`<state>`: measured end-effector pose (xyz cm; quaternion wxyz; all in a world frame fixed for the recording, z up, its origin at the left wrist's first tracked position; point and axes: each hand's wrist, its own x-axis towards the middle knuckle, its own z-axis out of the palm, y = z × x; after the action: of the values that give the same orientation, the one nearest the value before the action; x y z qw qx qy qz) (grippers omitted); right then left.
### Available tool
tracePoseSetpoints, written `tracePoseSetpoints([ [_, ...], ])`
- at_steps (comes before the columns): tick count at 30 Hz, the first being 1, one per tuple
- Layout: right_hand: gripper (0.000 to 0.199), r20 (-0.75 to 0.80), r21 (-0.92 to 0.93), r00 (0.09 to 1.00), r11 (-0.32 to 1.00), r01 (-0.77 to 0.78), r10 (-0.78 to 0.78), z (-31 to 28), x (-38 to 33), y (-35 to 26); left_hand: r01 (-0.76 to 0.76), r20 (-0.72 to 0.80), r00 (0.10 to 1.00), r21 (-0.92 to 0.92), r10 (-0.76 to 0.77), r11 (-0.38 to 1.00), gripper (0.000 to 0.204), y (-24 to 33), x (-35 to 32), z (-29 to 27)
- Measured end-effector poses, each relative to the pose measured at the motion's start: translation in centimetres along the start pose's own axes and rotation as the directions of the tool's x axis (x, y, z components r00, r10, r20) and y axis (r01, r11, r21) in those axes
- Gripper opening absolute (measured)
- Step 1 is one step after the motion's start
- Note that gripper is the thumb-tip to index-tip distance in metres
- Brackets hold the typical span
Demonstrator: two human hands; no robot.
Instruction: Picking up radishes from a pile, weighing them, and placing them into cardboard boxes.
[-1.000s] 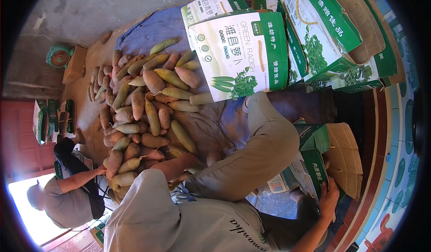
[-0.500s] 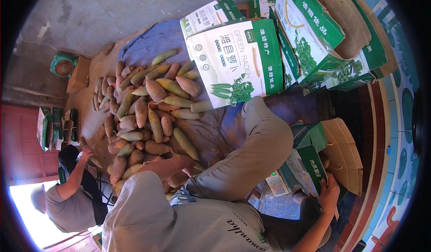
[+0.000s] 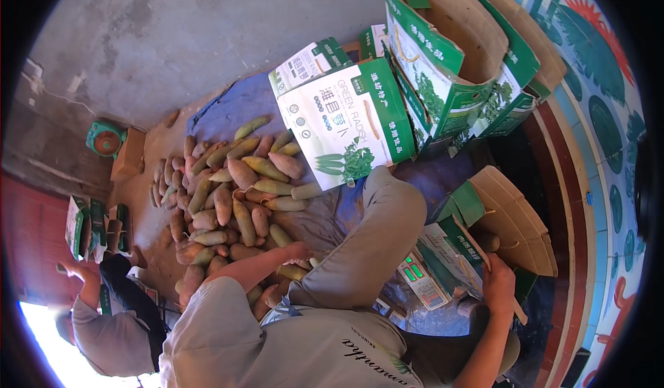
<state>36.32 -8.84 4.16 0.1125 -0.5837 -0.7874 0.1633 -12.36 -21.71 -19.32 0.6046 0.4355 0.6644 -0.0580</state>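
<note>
Past my raised left knee, my left hand (image 3: 297, 252) reaches to the near right edge of a heap of soil-smeared radishes (image 3: 242, 173). A long green radish (image 3: 279, 235) lies right beside it. Its fingers are too small and partly hidden to show whether they hold anything. At my right side, my right hand (image 3: 498, 283) is closed around the upper edge of an open green-and-white carton (image 3: 458, 244). Inside that carton a brownish radish (image 3: 488, 241) shows. A scale (image 3: 423, 283) with lit green digits stands against the carton, partly hidden.
A large green-and-white carton (image 3: 332, 125) stands beyond my knee. More open cartons (image 3: 443, 49) crowd the far right, near a painted tile wall (image 3: 605, 146). A blue sheet (image 3: 235, 104) lies under part of the heap. At left, another person (image 3: 114, 333) works near small cartons (image 3: 86, 229).
My view has shifted a little. My left hand has moved to the long green radish, covering part of it. My right hand still grips the carton. The other person's arm has swung left.
</note>
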Motion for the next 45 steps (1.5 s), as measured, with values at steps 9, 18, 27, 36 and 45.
tracePoseSetpoints([
  [9, 0.017, -0.028, -0.014, 0.999, 0.999, 0.036, -0.037, 0.3, -1.3, 0.2, -0.068, -0.260, 0.965, -0.118, 0.035, 0.991, 0.030, 2.1, 0.4, -2.2],
  [18, 0.014, -0.051, -0.039, 0.996, 0.996, 0.077, -0.079, 0.8, -2.1, 0.7, -0.426, -0.755, 0.648, -0.246, 0.104, 0.870, 0.025, 12.0, -9.6, -8.8],
  [27, 0.008, -0.047, -0.056, 0.995, 0.995, 0.080, -0.082, 1.3, -1.9, 0.9, -0.868, -0.888, 0.337, -0.165, 0.312, 0.468, 0.024, 25.9, -19.1, -12.0],
  [36, 0.010, -0.049, -0.074, 0.994, 0.993, 0.094, -0.098, 1.4, -2.0, 0.8, -0.910, -0.697, 0.411, -0.282, 0.587, 0.303, 0.018, 38.1, -18.0, -8.5],
  [45, 0.014, -0.007, -0.092, 0.997, 0.992, 0.081, -0.082, 1.3, -2.1, 0.9, -0.810, -0.378, 0.583, -0.336, 0.719, 0.481, 0.017, 45.1, -10.9, 4.1],
])
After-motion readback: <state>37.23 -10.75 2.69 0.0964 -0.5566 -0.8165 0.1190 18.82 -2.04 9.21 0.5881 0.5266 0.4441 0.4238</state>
